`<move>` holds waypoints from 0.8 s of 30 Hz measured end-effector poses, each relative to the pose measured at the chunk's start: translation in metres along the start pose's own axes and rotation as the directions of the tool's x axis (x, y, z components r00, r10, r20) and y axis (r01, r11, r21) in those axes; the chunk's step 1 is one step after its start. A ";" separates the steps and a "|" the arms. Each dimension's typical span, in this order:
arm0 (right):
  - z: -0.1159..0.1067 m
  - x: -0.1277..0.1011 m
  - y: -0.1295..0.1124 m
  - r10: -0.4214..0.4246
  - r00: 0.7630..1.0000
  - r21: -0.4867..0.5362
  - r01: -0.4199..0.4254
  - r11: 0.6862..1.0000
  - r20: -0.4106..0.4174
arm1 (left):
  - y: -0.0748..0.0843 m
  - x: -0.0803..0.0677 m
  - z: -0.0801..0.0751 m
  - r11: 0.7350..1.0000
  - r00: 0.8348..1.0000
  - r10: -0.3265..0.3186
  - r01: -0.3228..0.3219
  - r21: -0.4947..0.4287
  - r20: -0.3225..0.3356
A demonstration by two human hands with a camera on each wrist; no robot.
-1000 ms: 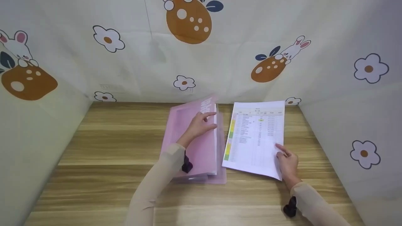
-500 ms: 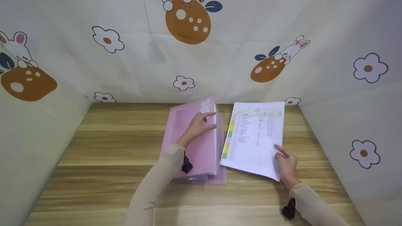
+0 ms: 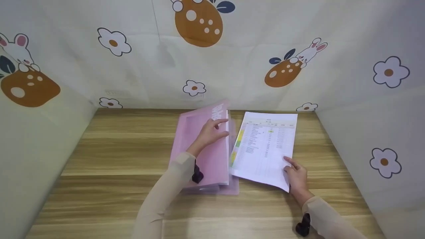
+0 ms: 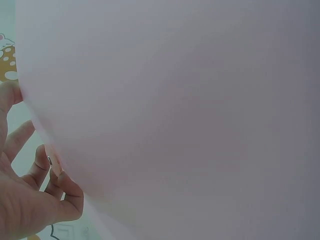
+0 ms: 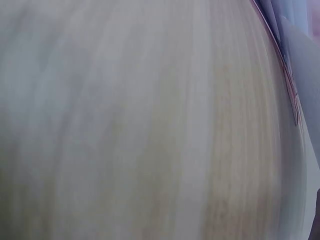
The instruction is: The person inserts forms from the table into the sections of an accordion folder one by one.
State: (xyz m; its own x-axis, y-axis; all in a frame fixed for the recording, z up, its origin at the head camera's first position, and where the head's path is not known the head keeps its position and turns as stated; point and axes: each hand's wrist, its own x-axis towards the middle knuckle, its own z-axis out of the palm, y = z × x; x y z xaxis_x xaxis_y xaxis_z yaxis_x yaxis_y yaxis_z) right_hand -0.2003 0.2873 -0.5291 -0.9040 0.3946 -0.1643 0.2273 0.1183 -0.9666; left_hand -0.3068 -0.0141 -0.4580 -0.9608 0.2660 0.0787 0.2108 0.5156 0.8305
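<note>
A pink folder with white lettering lies in the middle of the table, its upper part lifted from a pink cover beneath. My left hand reaches across it and grips the raised right edge; in the left wrist view the fingers curl at the edge of a broad pinkish sheet. To the right, my right hand pinches the lower right edge of a printed paper sheet with coloured tabs along its left side. This sheet's lower left corner is right by the folder. In the right wrist view, paper shows at the right edge.
The wooden table extends to both sides and in front of the folder. A patterned cloth with rabbits and flowers encloses the back and sides. Black wrist cameras sit at both sleeves.
My right hand has moved the printed sheet left and slightly nearer, toward the folder. The left hand and the folder have stayed in place.
</note>
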 end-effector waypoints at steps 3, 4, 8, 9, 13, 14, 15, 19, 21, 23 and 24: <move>0.005 -0.003 -0.001 0.025 0.999 0.039 -0.026 0.999 0.034 | -0.001 0.000 0.000 1.000 1.000 0.021 -0.021 -0.007 -0.006; 0.007 -0.004 -0.001 0.033 0.998 0.049 -0.036 0.998 0.044 | -0.001 0.000 0.001 1.000 1.000 0.028 -0.028 -0.010 -0.008; 0.013 -0.008 -0.002 0.052 0.996 0.080 -0.058 0.995 0.075 | -0.001 0.000 0.001 1.000 1.000 0.023 -0.023 -0.014 -0.008; 0.014 -0.009 -0.001 0.054 0.995 0.088 -0.061 0.994 0.081 | -0.001 0.000 0.001 1.000 1.000 0.016 -0.016 -0.012 -0.007; 0.022 -0.012 -0.001 0.044 0.995 0.105 -0.054 0.993 0.091 | -0.001 0.000 0.000 1.000 1.000 0.011 -0.011 -0.004 -0.009; 0.024 -0.013 -0.001 0.042 0.995 0.104 -0.051 0.993 0.090 | -0.001 0.000 0.000 1.000 1.000 0.013 -0.013 -0.003 -0.009; 0.026 -0.013 -0.001 0.040 0.995 0.103 -0.049 0.993 0.088 | -0.001 0.000 0.000 1.000 1.000 0.018 -0.018 -0.002 -0.010; 0.033 -0.015 -0.001 0.042 0.995 0.088 -0.050 0.995 0.091 | 0.000 0.000 0.000 0.999 0.999 0.032 -0.032 -0.005 -0.014; 0.036 -0.017 -0.001 0.046 0.994 0.089 -0.055 0.994 0.098 | 0.000 0.000 0.000 1.000 0.999 0.029 -0.029 -0.003 -0.013; 0.039 -0.018 -0.001 0.049 0.993 0.097 -0.059 0.994 0.106 | 0.001 0.000 0.000 1.000 1.000 0.024 -0.024 0.001 -0.013; 0.041 -0.019 0.000 0.048 0.993 0.103 -0.059 0.993 0.107 | 0.001 0.000 0.000 1.000 1.000 0.020 -0.020 0.003 -0.011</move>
State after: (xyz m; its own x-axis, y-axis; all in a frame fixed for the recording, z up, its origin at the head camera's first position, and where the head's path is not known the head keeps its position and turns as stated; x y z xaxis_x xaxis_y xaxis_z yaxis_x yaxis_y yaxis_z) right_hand -0.1980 0.2426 -0.5335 -0.9258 0.2996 -0.2306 0.2419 0.0005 -0.9703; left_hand -0.3063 -0.0139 -0.4569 -0.9583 0.2673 0.1012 0.2303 0.5125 0.8272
